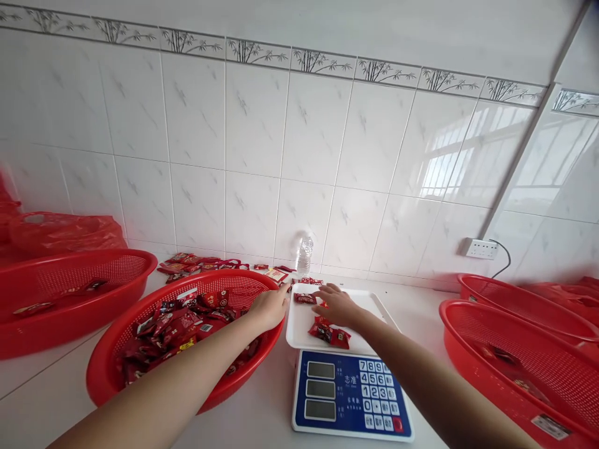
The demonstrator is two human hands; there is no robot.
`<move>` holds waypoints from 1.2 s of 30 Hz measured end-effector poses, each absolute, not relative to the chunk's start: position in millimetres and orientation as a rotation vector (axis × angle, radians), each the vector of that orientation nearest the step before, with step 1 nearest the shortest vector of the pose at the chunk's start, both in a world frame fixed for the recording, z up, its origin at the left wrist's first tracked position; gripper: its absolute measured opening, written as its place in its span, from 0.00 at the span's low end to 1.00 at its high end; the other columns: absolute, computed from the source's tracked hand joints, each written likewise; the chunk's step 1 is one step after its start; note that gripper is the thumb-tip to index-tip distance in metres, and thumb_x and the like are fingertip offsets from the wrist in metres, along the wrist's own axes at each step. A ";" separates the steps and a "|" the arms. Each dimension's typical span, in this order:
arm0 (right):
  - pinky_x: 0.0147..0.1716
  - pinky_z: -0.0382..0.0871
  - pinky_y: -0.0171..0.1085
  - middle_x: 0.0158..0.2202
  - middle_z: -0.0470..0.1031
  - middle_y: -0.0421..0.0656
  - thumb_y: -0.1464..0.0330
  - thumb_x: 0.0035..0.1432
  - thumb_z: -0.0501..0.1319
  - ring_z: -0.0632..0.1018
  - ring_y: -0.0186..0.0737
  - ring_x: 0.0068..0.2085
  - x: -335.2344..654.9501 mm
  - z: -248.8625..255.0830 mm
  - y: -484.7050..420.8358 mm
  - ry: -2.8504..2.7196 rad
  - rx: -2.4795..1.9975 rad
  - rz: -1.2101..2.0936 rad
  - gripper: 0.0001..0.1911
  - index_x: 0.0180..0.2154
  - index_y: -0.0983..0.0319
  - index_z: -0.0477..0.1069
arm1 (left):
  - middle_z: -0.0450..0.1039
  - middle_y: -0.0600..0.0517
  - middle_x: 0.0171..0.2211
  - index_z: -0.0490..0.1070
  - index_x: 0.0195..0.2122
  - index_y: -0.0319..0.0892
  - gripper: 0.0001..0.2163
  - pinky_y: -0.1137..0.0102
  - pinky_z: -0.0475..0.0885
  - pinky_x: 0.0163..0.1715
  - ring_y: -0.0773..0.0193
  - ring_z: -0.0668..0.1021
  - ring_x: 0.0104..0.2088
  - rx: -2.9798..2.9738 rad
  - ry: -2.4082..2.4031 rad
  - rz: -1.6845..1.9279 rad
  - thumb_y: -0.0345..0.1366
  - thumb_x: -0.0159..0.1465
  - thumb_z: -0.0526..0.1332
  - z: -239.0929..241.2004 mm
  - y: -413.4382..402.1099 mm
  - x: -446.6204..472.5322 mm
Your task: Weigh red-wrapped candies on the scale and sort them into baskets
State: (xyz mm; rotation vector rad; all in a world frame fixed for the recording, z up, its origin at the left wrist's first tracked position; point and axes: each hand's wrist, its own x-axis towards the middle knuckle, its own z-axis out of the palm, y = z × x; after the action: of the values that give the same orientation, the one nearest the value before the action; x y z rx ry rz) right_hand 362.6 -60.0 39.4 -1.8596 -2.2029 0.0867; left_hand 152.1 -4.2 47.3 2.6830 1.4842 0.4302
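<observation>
My left hand (270, 308) hovers at the right rim of a red plastic basket (105, 362) and holds nothing that I can see. Its visible fingers are stretched towards the scale's tray. Small red wrapped packets (178, 327) fill much of this basket. Over the white tray (369, 302) of the scale is my right hand (337, 304), fingers apart, close to a few red packets (330, 332); whether the fingertips touch one is hard to see. Below the tray, the blue keypad panel (353, 396) carries three displays, which look blank.
Further red baskets stand at the left (60, 318) and right (452, 330), with a few packets inside. Flat red packaging (196, 265) lies along the tiled wall. A clear plastic bottle (304, 254) stands behind the tray. A wall socket (482, 249) has a black cable.
</observation>
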 end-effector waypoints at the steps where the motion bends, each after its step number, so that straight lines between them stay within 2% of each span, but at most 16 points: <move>1: 0.57 0.52 0.55 0.63 0.58 0.43 0.51 0.59 0.51 0.52 0.51 0.64 354.7 39.0 -54.0 -2.233 -1.839 0.105 0.27 0.58 0.51 0.61 | 0.77 0.43 0.42 0.55 0.63 0.43 0.24 0.61 0.69 0.41 0.50 0.77 0.45 2.695 1.489 0.424 0.36 0.65 0.46 46.4 -3.7 151.2; 4: 0.58 0.46 0.60 0.64 0.56 0.40 0.49 0.59 0.51 0.48 0.54 0.66 338.7 36.8 -43.8 -2.308 -1.785 0.221 0.27 0.58 0.48 0.61 | 0.76 0.43 0.43 0.57 0.62 0.44 0.23 0.63 0.68 0.43 0.52 0.76 0.46 2.701 1.497 0.427 0.35 0.64 0.49 43.9 -7.3 150.7; 6: 0.57 0.46 0.61 0.63 0.58 0.39 0.49 0.58 0.52 0.48 0.56 0.66 337.0 35.4 -44.4 -2.337 -1.730 0.277 0.24 0.53 0.48 0.67 | 0.76 0.44 0.45 0.58 0.61 0.45 0.23 0.64 0.68 0.44 0.53 0.76 0.47 2.697 1.487 0.442 0.35 0.64 0.50 42.9 -11.2 151.2; 8: 0.57 0.49 0.58 0.58 0.66 0.39 0.50 0.57 0.54 0.54 0.55 0.64 342.7 35.4 -50.0 -2.350 -1.668 0.266 0.19 0.43 0.51 0.74 | 0.75 0.44 0.45 0.59 0.60 0.46 0.22 0.64 0.68 0.44 0.53 0.76 0.47 2.692 1.470 0.460 0.35 0.64 0.50 42.4 -13.6 151.9; 10: 0.57 0.51 0.53 0.49 0.74 0.41 0.53 0.58 0.54 0.63 0.50 0.59 353.2 37.4 -58.5 -2.348 -1.638 0.230 0.16 0.35 0.54 0.75 | 0.76 0.45 0.45 0.61 0.59 0.47 0.21 0.64 0.68 0.44 0.54 0.76 0.46 2.690 1.452 0.471 0.36 0.65 0.50 42.2 -14.1 152.8; 12: 0.56 0.53 0.51 0.41 0.76 0.42 0.55 0.59 0.53 0.70 0.46 0.52 364.3 41.3 -67.6 -2.322 -1.660 0.207 0.16 0.33 0.56 0.75 | 0.76 0.46 0.44 0.62 0.58 0.48 0.19 0.64 0.68 0.43 0.54 0.77 0.45 2.701 1.433 0.471 0.36 0.65 0.50 41.9 -13.3 154.0; 14: 0.54 0.56 0.49 0.39 0.76 0.44 0.55 0.60 0.52 0.72 0.45 0.48 371.9 45.4 -75.2 -2.271 -1.684 0.166 0.17 0.35 0.57 0.74 | 0.77 0.46 0.43 0.63 0.57 0.47 0.19 0.63 0.69 0.43 0.53 0.77 0.45 2.723 1.420 0.465 0.36 0.65 0.49 41.8 -12.5 155.0; 17: 0.54 0.56 0.47 0.47 0.74 0.44 0.55 0.59 0.54 0.70 0.45 0.52 371.4 47.6 -80.1 -2.250 -1.665 0.135 0.18 0.44 0.56 0.73 | 0.76 0.45 0.44 0.62 0.57 0.46 0.20 0.62 0.69 0.42 0.51 0.77 0.45 2.739 1.418 0.464 0.36 0.65 0.48 42.1 -13.0 156.0; 20: 0.59 0.49 0.52 0.57 0.67 0.43 0.54 0.56 0.56 0.60 0.49 0.61 360.0 43.0 -78.5 -2.340 -1.630 0.206 0.25 0.54 0.52 0.66 | 0.76 0.45 0.44 0.63 0.56 0.46 0.19 0.62 0.69 0.41 0.51 0.77 0.45 2.736 1.426 0.473 0.36 0.65 0.48 42.5 -14.6 155.7; 22: 0.60 0.44 0.55 0.60 0.64 0.41 0.53 0.55 0.57 0.54 0.52 0.64 352.4 38.9 -77.1 -2.396 -1.628 0.291 0.28 0.57 0.51 0.62 | 0.76 0.44 0.44 0.63 0.55 0.46 0.18 0.62 0.69 0.41 0.51 0.77 0.44 2.739 1.421 0.476 0.36 0.65 0.48 42.6 -15.5 155.2; 24: 0.61 0.42 0.56 0.60 0.64 0.40 0.54 0.55 0.57 0.52 0.53 0.65 349.2 36.6 -78.0 -2.426 -1.608 0.346 0.26 0.55 0.51 0.65 | 0.76 0.45 0.43 0.64 0.54 0.46 0.17 0.62 0.69 0.40 0.51 0.78 0.43 2.743 1.414 0.472 0.36 0.65 0.49 42.9 -16.4 154.8; 26: 0.61 0.43 0.55 0.57 0.68 0.39 0.54 0.56 0.57 0.53 0.53 0.65 352.3 37.5 -82.0 -2.432 -1.570 0.349 0.19 0.47 0.52 0.72 | 0.76 0.45 0.44 0.65 0.53 0.46 0.16 0.62 0.69 0.40 0.51 0.77 0.44 2.749 1.412 0.473 0.37 0.65 0.50 43.6 -17.3 154.8; 29: 0.60 0.51 0.50 0.46 0.76 0.39 0.54 0.58 0.56 0.64 0.49 0.59 368.3 42.8 -91.7 -2.392 -1.534 0.340 0.15 0.34 0.55 0.76 | 0.75 0.47 0.46 0.66 0.52 0.47 0.15 0.63 0.69 0.42 0.52 0.77 0.45 2.736 1.411 0.466 0.38 0.64 0.52 45.7 -18.9 155.3; 31: 0.56 0.58 0.47 0.42 0.76 0.41 0.55 0.59 0.55 0.70 0.45 0.53 383.5 46.1 -99.1 -2.322 -1.539 0.349 0.15 0.34 0.56 0.75 | 0.75 0.47 0.47 0.66 0.52 0.47 0.15 0.63 0.68 0.42 0.52 0.76 0.46 2.720 1.407 0.456 0.38 0.64 0.53 47.0 -19.8 155.8; 33: 0.54 0.61 0.45 0.47 0.74 0.42 0.53 0.58 0.55 0.70 0.44 0.52 398.5 47.2 -106.5 -2.228 -1.587 0.371 0.18 0.42 0.55 0.74 | 0.74 0.47 0.49 0.65 0.53 0.46 0.16 0.62 0.68 0.43 0.51 0.76 0.47 2.713 1.399 0.460 0.38 0.64 0.53 47.9 -20.3 156.2; 36: 0.58 0.55 0.49 0.61 0.60 0.44 0.47 0.54 0.57 0.58 0.50 0.62 413.7 42.8 -116.9 -2.178 -1.731 0.450 0.32 0.58 0.52 0.62 | 0.73 0.47 0.50 0.65 0.53 0.46 0.17 0.62 0.67 0.44 0.51 0.75 0.48 2.704 1.387 0.460 0.38 0.63 0.53 48.6 -20.6 156.6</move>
State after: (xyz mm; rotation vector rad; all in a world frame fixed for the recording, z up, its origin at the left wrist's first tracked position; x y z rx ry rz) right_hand 413.7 -116.9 42.8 -1.7308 -2.1782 0.4504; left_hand 156.6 -20.6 48.6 2.7039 1.3871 0.4597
